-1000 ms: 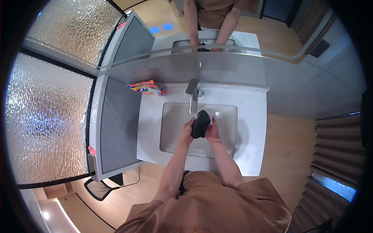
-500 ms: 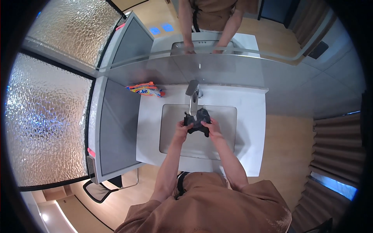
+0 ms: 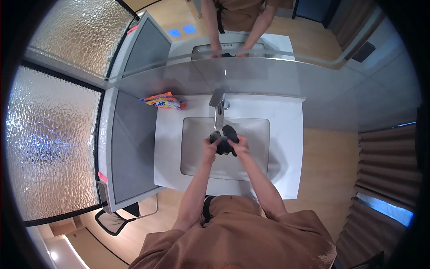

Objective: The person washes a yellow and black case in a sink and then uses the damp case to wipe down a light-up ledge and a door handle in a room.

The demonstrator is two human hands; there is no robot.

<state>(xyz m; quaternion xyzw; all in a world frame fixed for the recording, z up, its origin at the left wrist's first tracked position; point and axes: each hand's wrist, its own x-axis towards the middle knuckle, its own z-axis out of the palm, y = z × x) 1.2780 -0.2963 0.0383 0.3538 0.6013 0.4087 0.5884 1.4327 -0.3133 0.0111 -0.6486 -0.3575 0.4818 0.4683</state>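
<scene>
A bunched black cloth is held between my two hands, just under the spout of the chrome faucet and over the sink basin. My left hand grips its left side. On the right side, my right hand is closed round it, thumb on top. The cloth is crumpled and slightly blurred, so which garment or rag it is cannot be told. Whether water runs onto it is also unclear.
An orange, blue and white plastic packet lies at the back left of the white counter. A mirror rises behind the faucet. Grey panelling borders the left side; a chair stands on the floor at the lower left.
The black cloth is gathered into a tighter bundle between my hands, its lower edge pulled up. Both hands keep their grip. The whole view has shifted slightly.
</scene>
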